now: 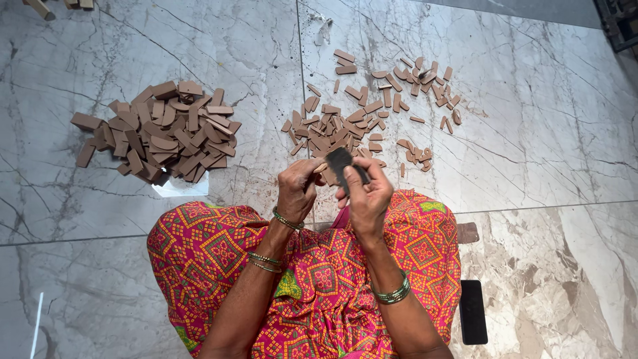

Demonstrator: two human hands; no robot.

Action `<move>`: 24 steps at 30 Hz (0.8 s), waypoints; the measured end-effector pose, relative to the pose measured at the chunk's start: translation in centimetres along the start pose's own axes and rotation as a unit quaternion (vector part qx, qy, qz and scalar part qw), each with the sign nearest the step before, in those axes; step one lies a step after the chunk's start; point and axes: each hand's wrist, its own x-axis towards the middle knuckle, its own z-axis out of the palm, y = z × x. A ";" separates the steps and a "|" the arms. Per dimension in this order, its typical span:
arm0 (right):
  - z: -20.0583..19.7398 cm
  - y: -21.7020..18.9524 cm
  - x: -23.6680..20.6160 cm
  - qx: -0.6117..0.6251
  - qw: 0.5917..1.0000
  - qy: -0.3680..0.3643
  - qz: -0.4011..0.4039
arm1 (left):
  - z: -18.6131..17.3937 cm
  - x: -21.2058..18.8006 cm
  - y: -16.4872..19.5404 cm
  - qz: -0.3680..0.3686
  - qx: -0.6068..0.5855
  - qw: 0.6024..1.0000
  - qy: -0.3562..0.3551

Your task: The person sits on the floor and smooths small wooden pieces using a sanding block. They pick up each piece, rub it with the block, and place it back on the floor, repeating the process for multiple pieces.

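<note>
My left hand [298, 188] pinches a small brown piece [321, 168] between thumb and fingers. My right hand [364, 194] grips a dark flat sanding block [340, 161] and holds it against that piece. Both hands meet above my lap, which is covered in pink patterned cloth [212, 249]. Green and gold bangles sit on both wrists. Just beyond the hands lies a scatter of thin brown cut pieces [335, 126] on the marble floor [531, 133].
A thick heap of brown blocks [159, 131] lies on the floor to the left. More small brown pieces [419, 83] spread at the upper right. A black phone [472, 311] lies by my right knee. A white scrap [178, 187] sits under the left heap's edge.
</note>
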 end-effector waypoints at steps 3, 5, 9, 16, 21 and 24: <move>0.1 0.4 0.4 -0.043 0.999 -0.019 -0.017 | 0.2 -0.1 -0.3 0.007 0.036 0.999 -0.005; 0.1 0.7 0.7 -0.069 0.997 -0.002 -0.023 | 0.1 -0.2 -0.5 -0.003 -0.001 1.000 -0.002; 0.0 0.7 0.9 -0.060 0.998 -0.004 -0.017 | 0.0 -0.3 -0.6 0.002 0.012 1.000 -0.005; -0.3 0.4 1.0 -0.088 0.995 -0.024 -0.038 | -0.2 0.3 -0.1 0.038 0.044 0.998 -0.007; -1.0 0.9 2.3 -0.235 0.971 -0.007 -0.041 | -0.6 0.4 0.7 0.031 0.044 0.998 -0.022; -2.0 1.1 2.7 -0.140 0.990 -0.006 -0.004 | -0.5 0.8 1.0 -0.008 0.037 0.999 -0.035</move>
